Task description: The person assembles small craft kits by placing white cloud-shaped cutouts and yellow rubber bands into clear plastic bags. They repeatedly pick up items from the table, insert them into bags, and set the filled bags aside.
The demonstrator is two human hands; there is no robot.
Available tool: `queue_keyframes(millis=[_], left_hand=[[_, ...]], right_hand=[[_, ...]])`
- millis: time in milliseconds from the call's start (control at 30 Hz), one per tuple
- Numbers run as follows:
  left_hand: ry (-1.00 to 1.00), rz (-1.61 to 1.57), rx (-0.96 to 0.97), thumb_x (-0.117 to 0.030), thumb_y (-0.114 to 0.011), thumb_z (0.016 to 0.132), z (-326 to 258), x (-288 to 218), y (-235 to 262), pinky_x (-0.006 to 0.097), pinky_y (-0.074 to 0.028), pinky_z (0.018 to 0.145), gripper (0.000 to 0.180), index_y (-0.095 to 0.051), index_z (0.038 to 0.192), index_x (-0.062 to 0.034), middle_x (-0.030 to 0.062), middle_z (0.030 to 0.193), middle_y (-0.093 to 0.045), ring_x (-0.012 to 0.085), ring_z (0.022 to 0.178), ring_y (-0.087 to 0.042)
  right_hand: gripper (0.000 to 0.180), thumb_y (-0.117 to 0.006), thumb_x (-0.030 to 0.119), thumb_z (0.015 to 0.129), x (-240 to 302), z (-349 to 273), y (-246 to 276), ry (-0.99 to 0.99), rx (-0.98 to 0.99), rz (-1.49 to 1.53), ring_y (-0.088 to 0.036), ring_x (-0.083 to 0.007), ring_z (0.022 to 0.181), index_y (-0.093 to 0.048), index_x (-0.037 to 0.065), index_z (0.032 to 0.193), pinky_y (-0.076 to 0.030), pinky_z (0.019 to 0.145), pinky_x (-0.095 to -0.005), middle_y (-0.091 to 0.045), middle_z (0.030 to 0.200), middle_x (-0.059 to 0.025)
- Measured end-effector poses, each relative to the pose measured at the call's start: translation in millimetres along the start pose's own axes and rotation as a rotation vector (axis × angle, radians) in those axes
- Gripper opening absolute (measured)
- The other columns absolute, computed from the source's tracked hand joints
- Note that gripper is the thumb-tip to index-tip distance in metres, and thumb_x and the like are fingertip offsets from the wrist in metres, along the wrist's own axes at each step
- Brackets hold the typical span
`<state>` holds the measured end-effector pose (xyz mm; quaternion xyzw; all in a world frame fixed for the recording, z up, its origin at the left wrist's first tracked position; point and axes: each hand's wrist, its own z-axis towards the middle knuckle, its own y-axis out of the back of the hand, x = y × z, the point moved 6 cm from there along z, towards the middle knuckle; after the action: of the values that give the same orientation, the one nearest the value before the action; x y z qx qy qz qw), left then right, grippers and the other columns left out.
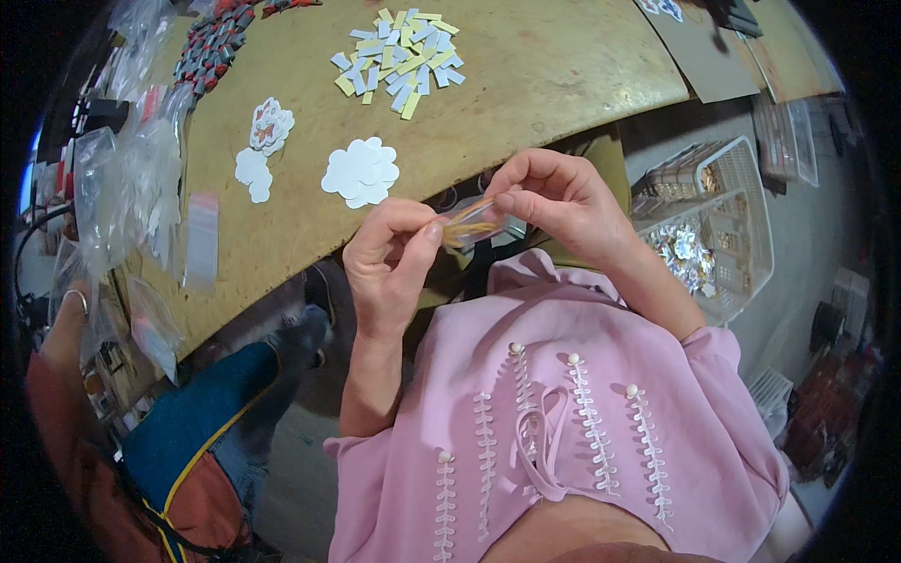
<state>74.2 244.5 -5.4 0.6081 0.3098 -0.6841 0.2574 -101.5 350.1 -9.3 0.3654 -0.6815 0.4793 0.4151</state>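
Just past the near edge of the table, I hold a small clear plastic bag between both hands. Yellow-orange strands, like cord or rubber bands, show through it. My left hand pinches the bag's left end between thumb and forefinger. At the other end, my right hand has thumb and fingertips closed on its upper edge. Closest to my hands on the table is a stack of white scalloped paper cutouts. Farther left lie smaller white cutouts and a pile of printed ones.
Yellow and pale-blue strips are heaped on the table, with grey-red pieces at far left. Clear bags crowd the left edge, near another person's arm. A white basket with shiny pieces stands at right.
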Motion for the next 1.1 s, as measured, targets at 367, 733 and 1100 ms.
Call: queue_keyframes(millis=[367,733,1100], left_hand=[[-0.154,0.401,-0.038,0.006,-0.074,0.091,4,-13,-8,0.024,-0.052,0.072,0.011,-0.074,0.101,-0.0005,0.0074,0.096,-0.071,0.0122,0.081,-0.065],[0.134,0.390,0.178,0.005,-0.074,0.093,9,-18,-20,0.024,-0.053,0.074,0.014,-0.076,0.106,0.0028,0.0048,0.096,-0.074,0.0086,0.082,-0.065],[-0.157,0.566,0.049,0.001,-0.083,0.083,10,-16,-21,0.029,-0.051,0.058,0.015,-0.073,0.092,-0.0046,0.0051,0.074,-0.062,0.0143,0.064,-0.061]], right_hand=[[0.011,-0.067,0.005,0.103,5,-1,7,0.133,-0.111,-0.169,-0.072,-0.0105,0.092,-0.072,-0.004,0.106,-0.059,0.084,-0.0273,-0.077,0.095,-0.0052],[0.011,-0.068,0.005,0.102,18,-5,2,0.301,-0.202,-0.540,-0.074,-0.0105,0.089,-0.072,-0.002,0.108,-0.059,0.079,-0.0273,-0.079,0.094,-0.0081],[0.013,-0.068,0.006,0.103,12,-2,-8,0.221,-0.116,-0.420,-0.072,-0.0091,0.087,-0.071,-0.004,0.110,-0.059,0.078,-0.0266,-0.077,0.092,-0.0070]])
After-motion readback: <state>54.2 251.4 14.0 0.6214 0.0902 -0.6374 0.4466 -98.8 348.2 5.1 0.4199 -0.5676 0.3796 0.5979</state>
